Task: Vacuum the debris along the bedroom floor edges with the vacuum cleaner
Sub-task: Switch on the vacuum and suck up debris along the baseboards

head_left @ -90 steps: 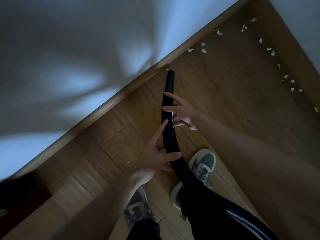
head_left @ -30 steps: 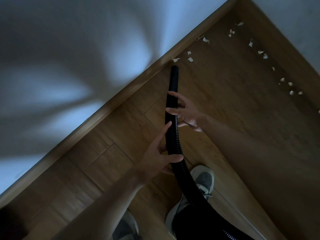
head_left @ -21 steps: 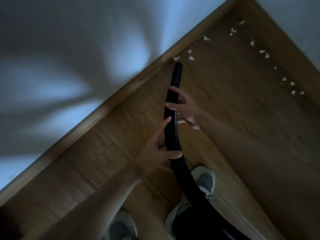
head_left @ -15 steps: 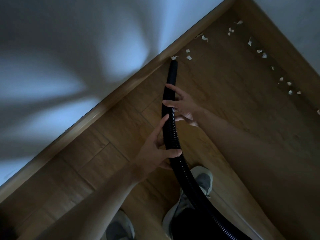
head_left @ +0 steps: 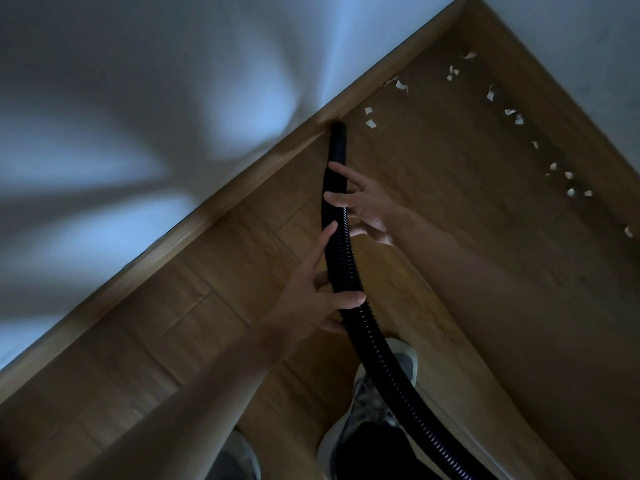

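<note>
A black ribbed vacuum hose (head_left: 346, 268) runs from the lower right up to a smooth nozzle tip (head_left: 338, 131) that rests against the wooden skirting board (head_left: 242, 178). My left hand (head_left: 311, 299) grips the ribbed part lower down. My right hand (head_left: 367, 202) holds the hose higher up, fingers wrapped around it just below the nozzle. Small white paper scraps (head_left: 370, 117) lie on the wooden floor just right of the nozzle. More scraps (head_left: 512, 114) trail along the right-hand wall edge toward the corner.
A pale wall (head_left: 156, 98) fills the left and top. A second wall (head_left: 588, 46) meets it at the corner, top right. My grey shoes (head_left: 374, 400) stand on the wooden floor (head_left: 467, 271) below the hose.
The nozzle has travelled along the skirting toward the corner. The scrap that lay at its tip half a second ago is no longer visible. Both hands kept their grip.
</note>
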`<state>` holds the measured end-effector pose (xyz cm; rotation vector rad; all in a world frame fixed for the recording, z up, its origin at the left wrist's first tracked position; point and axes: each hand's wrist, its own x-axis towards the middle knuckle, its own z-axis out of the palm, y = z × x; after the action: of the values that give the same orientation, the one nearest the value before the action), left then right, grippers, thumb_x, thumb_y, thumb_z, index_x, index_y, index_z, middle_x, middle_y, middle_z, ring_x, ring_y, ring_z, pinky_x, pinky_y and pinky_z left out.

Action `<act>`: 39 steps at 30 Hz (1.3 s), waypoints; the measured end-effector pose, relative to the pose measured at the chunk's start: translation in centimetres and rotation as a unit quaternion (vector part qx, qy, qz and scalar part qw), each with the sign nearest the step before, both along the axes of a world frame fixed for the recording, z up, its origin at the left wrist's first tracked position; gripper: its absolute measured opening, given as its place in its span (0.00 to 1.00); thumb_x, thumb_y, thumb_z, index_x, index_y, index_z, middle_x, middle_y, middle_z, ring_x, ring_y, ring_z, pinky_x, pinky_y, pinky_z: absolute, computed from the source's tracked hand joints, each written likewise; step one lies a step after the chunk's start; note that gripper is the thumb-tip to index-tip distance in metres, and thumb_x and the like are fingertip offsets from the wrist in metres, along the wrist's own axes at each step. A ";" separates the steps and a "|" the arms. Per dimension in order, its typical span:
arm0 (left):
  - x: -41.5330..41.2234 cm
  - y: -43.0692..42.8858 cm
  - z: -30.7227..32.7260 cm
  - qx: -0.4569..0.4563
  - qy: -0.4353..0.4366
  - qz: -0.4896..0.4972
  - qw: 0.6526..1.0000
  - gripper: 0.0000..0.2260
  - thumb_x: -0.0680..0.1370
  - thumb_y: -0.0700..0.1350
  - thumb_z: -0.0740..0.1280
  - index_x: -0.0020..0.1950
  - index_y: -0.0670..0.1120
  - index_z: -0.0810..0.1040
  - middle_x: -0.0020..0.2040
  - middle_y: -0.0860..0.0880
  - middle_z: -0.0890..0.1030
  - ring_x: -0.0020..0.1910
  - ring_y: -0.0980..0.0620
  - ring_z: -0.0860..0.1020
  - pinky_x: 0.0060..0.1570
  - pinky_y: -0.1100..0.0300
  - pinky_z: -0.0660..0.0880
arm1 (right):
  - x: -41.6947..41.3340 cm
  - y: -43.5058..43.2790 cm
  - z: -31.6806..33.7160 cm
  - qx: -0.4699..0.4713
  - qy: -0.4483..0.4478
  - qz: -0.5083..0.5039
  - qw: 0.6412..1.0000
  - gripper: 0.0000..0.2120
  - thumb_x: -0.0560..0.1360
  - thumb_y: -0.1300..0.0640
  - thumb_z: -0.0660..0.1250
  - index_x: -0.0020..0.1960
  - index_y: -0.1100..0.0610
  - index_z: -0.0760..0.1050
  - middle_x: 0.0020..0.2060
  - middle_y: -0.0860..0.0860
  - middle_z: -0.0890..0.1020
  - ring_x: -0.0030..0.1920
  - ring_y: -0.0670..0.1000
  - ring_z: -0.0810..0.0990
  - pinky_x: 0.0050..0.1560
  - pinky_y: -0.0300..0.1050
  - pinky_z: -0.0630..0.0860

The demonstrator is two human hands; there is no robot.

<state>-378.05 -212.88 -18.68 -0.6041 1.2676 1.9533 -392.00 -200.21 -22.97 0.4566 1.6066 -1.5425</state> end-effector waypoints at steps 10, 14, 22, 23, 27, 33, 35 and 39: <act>-0.7 0.5 0.0 0.015 -0.003 -0.018 1.000 0.43 0.72 0.34 0.74 0.68 0.77 0.62 0.66 0.47 0.75 0.59 0.45 0.80 0.42 0.47 0.82 | -0.5 1.1 0.0 0.012 0.000 -0.008 1.000 0.30 0.77 0.64 0.69 0.74 0.42 0.68 0.60 0.51 0.75 0.54 0.53 0.81 0.40 0.52 0.82; -1.3 1.2 -0.2 0.024 0.002 -0.030 0.999 0.43 0.72 0.33 0.74 0.68 0.76 0.63 0.68 0.49 0.73 0.61 0.45 0.79 0.41 0.48 0.83 | -0.9 2.3 0.2 0.024 0.000 -0.012 1.000 0.30 0.77 0.64 0.69 0.73 0.42 0.69 0.61 0.52 0.75 0.54 0.53 0.81 0.38 0.51 0.82; -2.1 2.1 -0.7 0.040 0.022 -0.035 0.998 0.42 0.72 0.32 0.74 0.68 0.74 0.65 0.67 0.54 0.73 0.62 0.48 0.77 0.41 0.48 0.82 | -1.3 3.8 0.2 0.041 0.003 -0.025 0.999 0.31 0.76 0.63 0.70 0.75 0.42 0.67 0.62 0.53 0.76 0.55 0.55 0.81 0.36 0.50 0.82; -2.2 2.0 -0.8 0.041 0.022 -0.036 0.998 0.42 0.72 0.31 0.74 0.67 0.75 0.65 0.67 0.54 0.73 0.62 0.48 0.77 0.41 0.48 0.82 | -1.4 3.8 0.1 0.043 0.004 -0.021 0.999 0.32 0.76 0.63 0.70 0.75 0.43 0.67 0.62 0.54 0.76 0.55 0.55 0.81 0.37 0.50 0.82; -2.8 2.1 -1.3 0.038 0.019 -0.035 0.998 0.44 0.72 0.31 0.74 0.66 0.77 0.64 0.65 0.53 0.75 0.60 0.47 0.79 0.44 0.44 0.83 | -2.7 3.5 0.2 0.058 0.015 0.026 0.998 0.31 0.77 0.62 0.70 0.74 0.41 0.67 0.62 0.52 0.76 0.55 0.54 0.81 0.44 0.54 0.83; -3.6 2.8 -1.9 0.029 0.034 -0.041 0.998 0.44 0.70 0.31 0.74 0.65 0.77 0.66 0.65 0.53 0.75 0.57 0.48 0.81 0.43 0.43 0.83 | -3.6 4.2 -0.3 0.066 0.018 0.046 0.997 0.30 0.77 0.63 0.69 0.74 0.40 0.67 0.62 0.52 0.76 0.56 0.55 0.81 0.52 0.61 0.81; -3.9 3.1 -2.1 0.033 0.039 -0.038 0.998 0.43 0.70 0.31 0.74 0.66 0.75 0.66 0.65 0.51 0.76 0.57 0.47 0.81 0.44 0.41 0.83 | -3.9 4.6 -0.3 0.064 0.021 0.042 0.997 0.30 0.77 0.63 0.69 0.74 0.40 0.67 0.63 0.53 0.76 0.56 0.55 0.81 0.51 0.61 0.82; -4.6 3.6 -2.8 0.048 0.039 -0.044 0.997 0.44 0.70 0.31 0.75 0.67 0.75 0.66 0.66 0.48 0.76 0.58 0.44 0.81 0.46 0.39 0.82 | -4.3 5.3 -0.4 0.067 0.031 0.028 0.997 0.31 0.77 0.63 0.69 0.74 0.40 0.67 0.64 0.53 0.75 0.56 0.55 0.81 0.50 0.59 0.82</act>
<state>-382.61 -209.33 -21.49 -0.4214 1.2177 1.9679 -396.27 -194.88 -23.40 0.4352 1.7637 -1.4262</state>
